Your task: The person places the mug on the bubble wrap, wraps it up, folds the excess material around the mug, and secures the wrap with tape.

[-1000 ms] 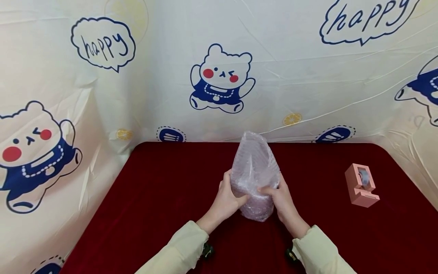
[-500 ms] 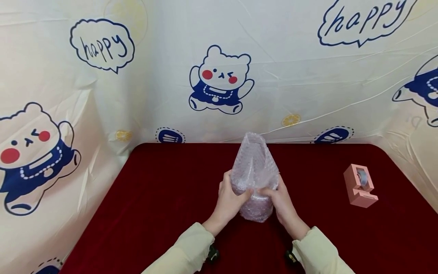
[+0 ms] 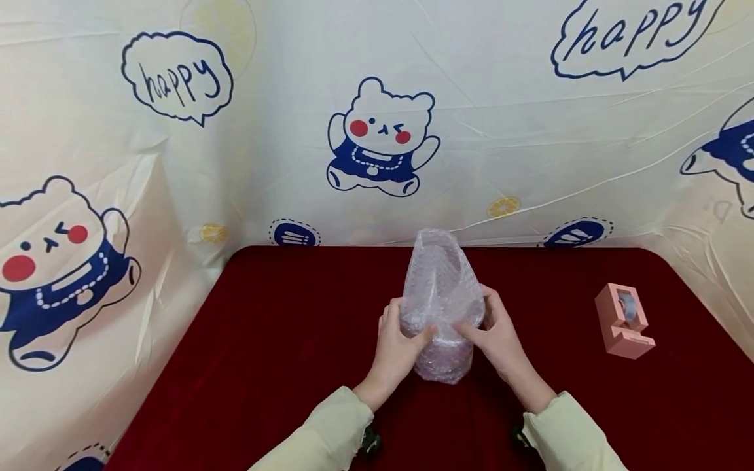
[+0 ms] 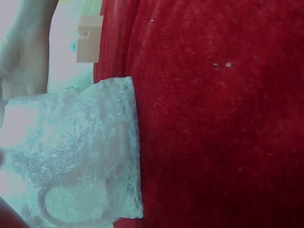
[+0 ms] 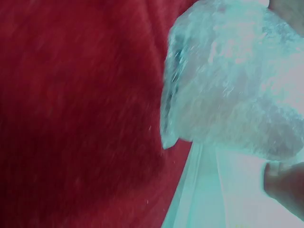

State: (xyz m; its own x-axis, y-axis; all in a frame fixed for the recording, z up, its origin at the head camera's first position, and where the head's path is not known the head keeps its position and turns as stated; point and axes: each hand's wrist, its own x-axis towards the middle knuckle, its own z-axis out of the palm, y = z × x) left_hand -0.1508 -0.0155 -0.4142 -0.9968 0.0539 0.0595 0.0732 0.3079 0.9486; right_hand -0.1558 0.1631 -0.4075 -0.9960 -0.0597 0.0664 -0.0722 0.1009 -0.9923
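A bundle of clear bubble wrap [image 3: 444,294] stands on the dark red cloth in the head view, its loose upper end rising to a flattened point. My left hand [image 3: 396,343] grips its left side, fingers behind and thumb on the front. Opposite it, my right hand [image 3: 499,333] holds the right side, with its thumb also on the front near the left one. In the left wrist view, a curved, loop-like outline shows through the bubble wrap [image 4: 90,152]. The right wrist view shows the crinkled wrap [image 5: 232,85] with a fingertip [image 5: 280,183] close beside it.
A pink tape dispenser [image 3: 624,320] with a roll of tape stands on the right of the red cloth [image 3: 283,314]. Behind and at both sides hangs a pale curtain [image 3: 265,131] printed with bears.
My right hand and forearm have shifted slightly right and its grip has moved on the wrap. My left thumb has slid a little up the front. The bundle stays nearly in place.
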